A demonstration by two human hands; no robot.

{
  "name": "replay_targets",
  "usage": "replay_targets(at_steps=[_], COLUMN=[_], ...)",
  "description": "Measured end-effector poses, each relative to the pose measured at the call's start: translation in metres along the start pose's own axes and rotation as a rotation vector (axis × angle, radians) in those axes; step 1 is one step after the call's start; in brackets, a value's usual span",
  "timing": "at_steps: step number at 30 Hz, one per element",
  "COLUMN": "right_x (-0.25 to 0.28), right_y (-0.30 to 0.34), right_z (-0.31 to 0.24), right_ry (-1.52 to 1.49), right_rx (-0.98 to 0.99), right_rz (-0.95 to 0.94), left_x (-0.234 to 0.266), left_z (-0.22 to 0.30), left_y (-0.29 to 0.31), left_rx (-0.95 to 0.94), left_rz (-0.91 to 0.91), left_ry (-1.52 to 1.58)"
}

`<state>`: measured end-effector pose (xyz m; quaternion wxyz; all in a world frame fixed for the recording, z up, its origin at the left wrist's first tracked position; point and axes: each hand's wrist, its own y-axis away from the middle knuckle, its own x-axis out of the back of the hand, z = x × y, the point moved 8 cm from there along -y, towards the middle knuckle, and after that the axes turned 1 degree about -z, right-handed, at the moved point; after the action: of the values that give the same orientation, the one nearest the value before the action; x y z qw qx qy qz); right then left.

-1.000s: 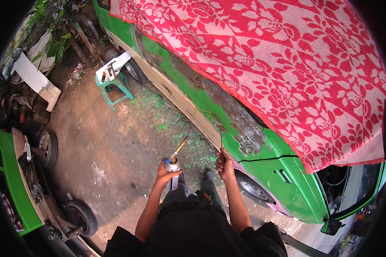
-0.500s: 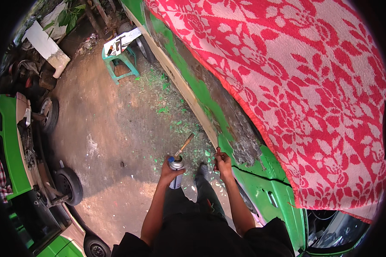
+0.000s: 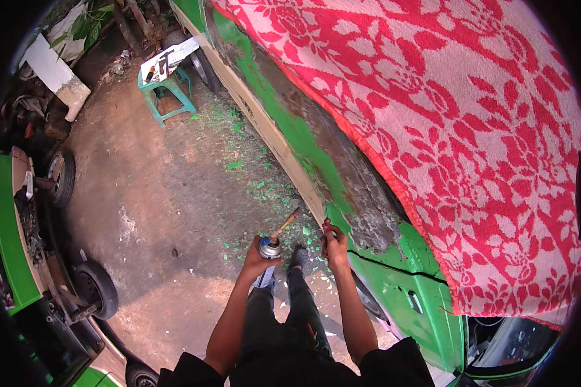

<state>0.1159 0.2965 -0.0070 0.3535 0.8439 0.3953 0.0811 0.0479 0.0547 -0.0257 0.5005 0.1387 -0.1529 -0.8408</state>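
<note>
My left hand [image 3: 258,259] is wrapped around a metal can [image 3: 265,278] with an open top. A brush [image 3: 286,223] with a wooden handle stands tilted in the can, bristle end down inside. A small blue patch shows at the rim. My right hand [image 3: 335,248] grips a tool [image 3: 327,222] with a reddish-brown handle and a thin metal end pointing away from me; whether it is a scraper or a screwdriver I cannot tell. That tool is close to the green car body [image 3: 394,290], whose paint is stripped to rough grey-brown patches [image 3: 368,222].
A red-and-pink floral cloth [image 3: 445,148] covers the car's upper part. Green paint flakes [image 3: 234,166] litter the ground beside it. A teal stool [image 3: 168,100] bears tools, including a hammer [image 3: 164,66]. Left stands another green vehicle [image 3: 10,238], with wheels [image 3: 97,288] beside it.
The stool and left vehicle have shifted left in the view. My legs show further apart. Both hands keep their grips, and the right tool's thin metal end shows more plainly.
</note>
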Motion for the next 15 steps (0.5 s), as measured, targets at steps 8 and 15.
replay_targets(at_steps=[8, 15], right_x=[-0.007, -0.025], right_y=[0.005, -0.002], right_z=[0.006, 0.006], right_ry=[-0.101, -0.076], right_rx=[0.039, 0.131], right_rz=[0.083, 0.153], left_x=[-0.008, -0.005], left_z=[-0.006, -0.011], left_y=[-0.011, -0.022], left_rx=[0.028, -0.011], left_rz=[-0.019, -0.012], left_ry=[0.094, 0.075])
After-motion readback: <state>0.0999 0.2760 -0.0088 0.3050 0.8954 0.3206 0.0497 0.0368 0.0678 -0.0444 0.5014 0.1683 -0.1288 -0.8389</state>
